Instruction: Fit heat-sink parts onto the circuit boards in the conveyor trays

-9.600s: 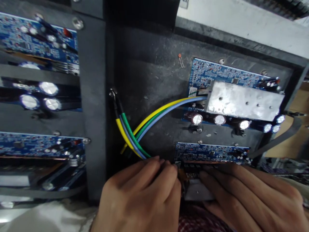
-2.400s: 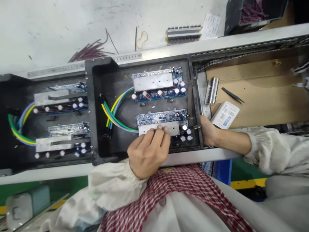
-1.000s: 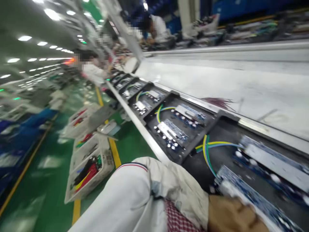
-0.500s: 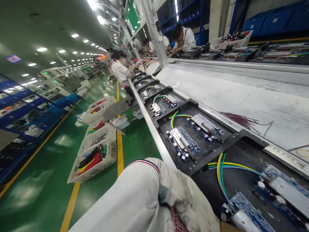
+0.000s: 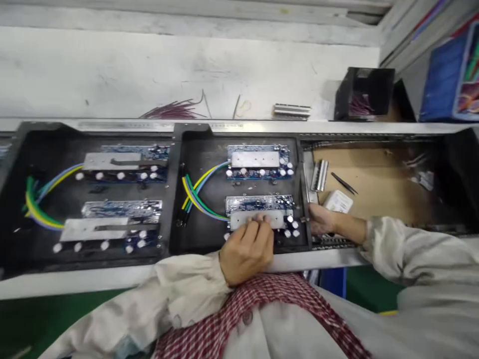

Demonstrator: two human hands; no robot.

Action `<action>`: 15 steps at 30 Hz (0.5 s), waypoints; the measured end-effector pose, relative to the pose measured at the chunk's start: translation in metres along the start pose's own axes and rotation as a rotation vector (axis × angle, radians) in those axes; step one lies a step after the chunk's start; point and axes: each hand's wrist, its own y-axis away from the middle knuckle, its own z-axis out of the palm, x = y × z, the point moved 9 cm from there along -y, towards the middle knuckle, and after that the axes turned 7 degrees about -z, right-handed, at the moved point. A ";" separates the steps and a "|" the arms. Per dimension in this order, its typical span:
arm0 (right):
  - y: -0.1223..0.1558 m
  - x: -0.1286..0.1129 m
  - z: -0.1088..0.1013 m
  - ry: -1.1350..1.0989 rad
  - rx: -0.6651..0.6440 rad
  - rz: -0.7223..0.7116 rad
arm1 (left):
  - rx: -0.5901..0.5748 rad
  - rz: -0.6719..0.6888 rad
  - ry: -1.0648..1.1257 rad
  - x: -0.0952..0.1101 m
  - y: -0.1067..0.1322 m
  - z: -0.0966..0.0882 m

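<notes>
A black tray [image 5: 209, 237] holds two blue circuit boards joined by yellow, green and blue wires [image 5: 198, 194]. My left hand [image 5: 247, 248] has its fingers bent, with the tips resting on the silver plate of the near board [image 5: 258, 205]. The far board [image 5: 258, 163] lies untouched behind it. My right hand [image 5: 320, 219] is curled against the tray's right rim and seems to grip it, its fingertips hidden. Both arms are in white sleeves.
A second black tray [image 5: 15, 239] with two wired boards sits to the left. Right of the trays, a cardboard sheet [image 5: 381, 194] carries tweezers [image 5: 344, 183], a white box [image 5: 338, 201] and a silver part [image 5: 320, 175]. Behind are purple wire scraps [image 5: 172, 108] and a black bin [image 5: 364, 92].
The view swung away along the factory line and has come back to the tray. Both hands are where they were 2.4 s ago, on the plate and at the rim.
</notes>
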 end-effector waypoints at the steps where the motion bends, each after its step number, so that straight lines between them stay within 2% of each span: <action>1: 0.010 0.002 -0.015 0.034 0.036 -0.011 | -0.013 0.002 -0.007 0.003 -0.001 0.000; 3: 0.028 -0.006 -0.039 0.100 0.110 -0.060 | -0.070 -0.004 0.003 0.007 -0.003 -0.001; 5: 0.042 -0.032 -0.052 0.245 0.184 -0.213 | -0.183 -0.023 0.024 0.004 -0.007 -0.001; 7: 0.054 -0.066 -0.039 0.584 0.186 -0.451 | -0.345 -0.022 0.061 -0.006 -0.010 0.005; 9: 0.060 -0.083 -0.010 1.009 0.148 -0.625 | -0.520 0.014 0.150 -0.020 -0.011 0.014; 10: 0.059 -0.084 0.003 1.180 0.138 -0.649 | -0.601 0.042 0.224 -0.027 -0.010 0.019; 12: 0.053 -0.081 0.013 1.359 0.172 -0.596 | -0.730 0.092 0.383 -0.040 -0.009 0.027; 15: 0.046 -0.078 0.014 1.463 0.238 -0.494 | -0.804 0.125 0.487 -0.053 -0.007 0.036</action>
